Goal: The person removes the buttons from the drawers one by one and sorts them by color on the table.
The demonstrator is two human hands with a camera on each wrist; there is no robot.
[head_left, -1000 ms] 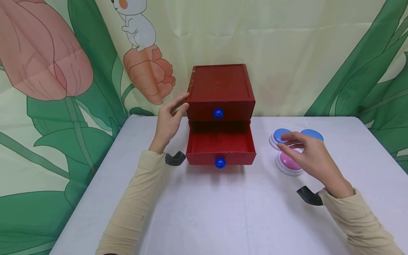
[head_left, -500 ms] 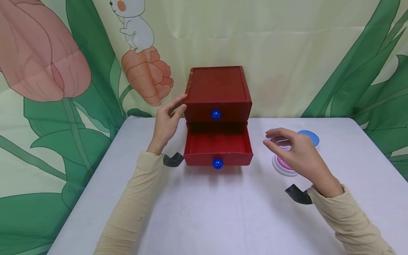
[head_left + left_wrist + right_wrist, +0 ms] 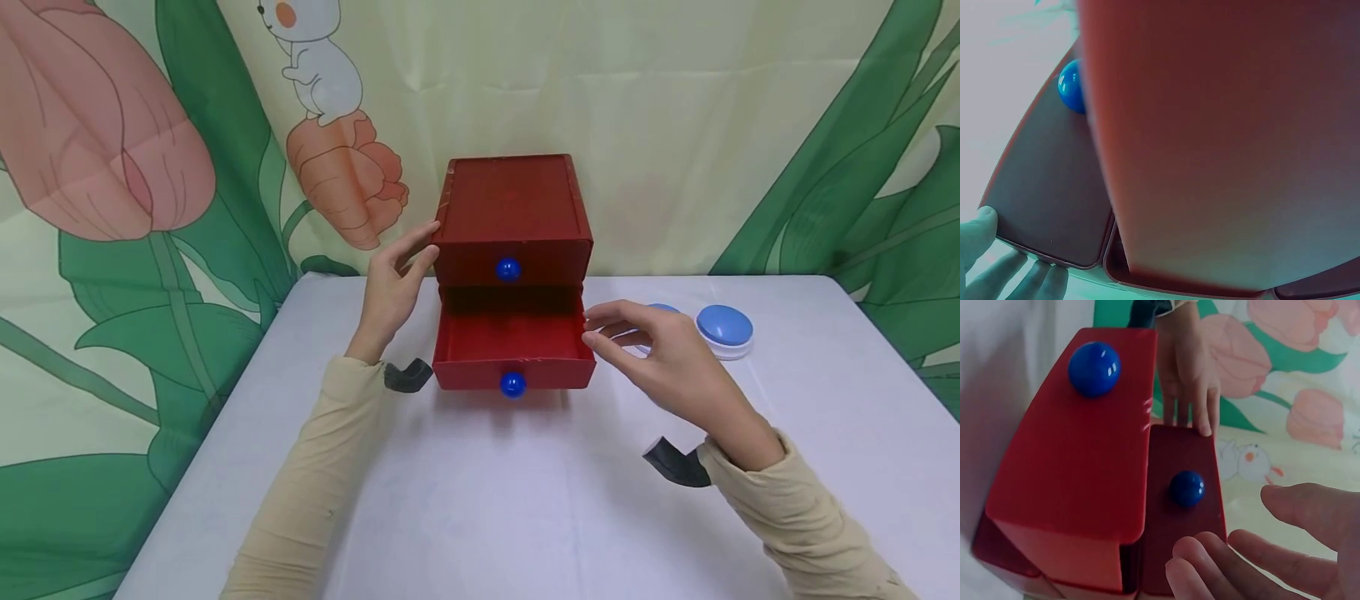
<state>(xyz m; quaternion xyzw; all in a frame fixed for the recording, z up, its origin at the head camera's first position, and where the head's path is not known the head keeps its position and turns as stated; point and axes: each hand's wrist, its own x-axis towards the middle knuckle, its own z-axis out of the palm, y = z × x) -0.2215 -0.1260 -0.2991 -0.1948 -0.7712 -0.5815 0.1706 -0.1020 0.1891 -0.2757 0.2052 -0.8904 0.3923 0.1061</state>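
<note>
"What could go wrong?"

"Go from the left. The left hand (image 3: pixel 390 293) has its fingers out, touching the left side of the box (image 3: pixel 513 200). They don't wrap around it. If they slip, the box could slide or twist on the table (image 3: pixel 450 500)."

"And the middle?"

"The box is there, at the back, with its drawer (image 3: pixel 465 375) pulled out. The drawer sticks out, so a hard bump could bend it or turn the box."

"And the right?"

"The right hand (image 3: pixel 675 360) holds nothing. Its fingers bend a little, away from the thumb. The tips are right by the drawer's right wall; I can't tell if they touch. Going too fast could knock the drawer crooked. A careless swing could hit the first button (image 3: pixel 664 307) too."

"Count for me!"

"One left hand. One box. One drawer out, and one top drawer (image 3: pixel 465 265) in. A dark front (image 3: pixel 1004 550) shows past the drawer; I can't tell if that's a third. Two knobs: top knob (image 3: pixel 508 269), low knob (image 3: pixel 513 385). One right hand. Two blue buttons show: the first button, partly hidden, and the second button (image 3: pixel 724 325). The hand could hide more."
</note>
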